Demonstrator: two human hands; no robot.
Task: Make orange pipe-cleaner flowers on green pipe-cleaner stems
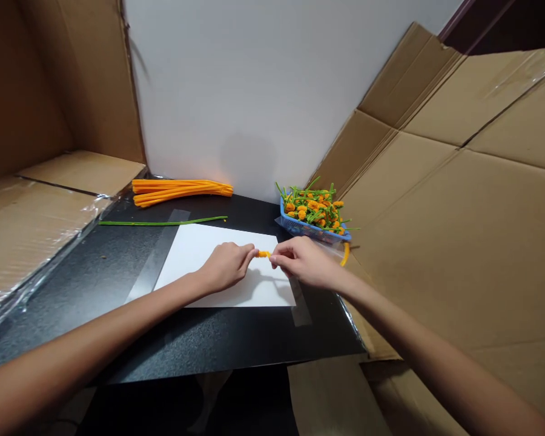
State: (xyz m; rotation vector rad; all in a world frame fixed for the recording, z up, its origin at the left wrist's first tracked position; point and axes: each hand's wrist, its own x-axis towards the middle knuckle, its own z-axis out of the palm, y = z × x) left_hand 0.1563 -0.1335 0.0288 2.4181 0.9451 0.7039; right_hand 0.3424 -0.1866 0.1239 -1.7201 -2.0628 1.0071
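Observation:
Above a white sheet of paper [186, 257], a short coiled piece of orange pipe cleaner [263, 254] spans the gap between my two hands. My left hand [229, 265] pinches its left end between thumb and fingers. At the right end, the thumb and fingertips of my right hand [300, 260] are closed on it. A bundle of straight orange pipe cleaners [181, 191] lies at the back left of the black table. Green pipe cleaners [163, 222] lie straight between that bundle and the paper.
At the back right stands a blue basket [309, 227] full of orange pipe-cleaner flowers [313, 206] with green stems. A bent orange piece [346, 254] sits beside it. Clear tape [302, 309] borders the paper. Cardboard walls [458, 230] flank the black table [163, 339].

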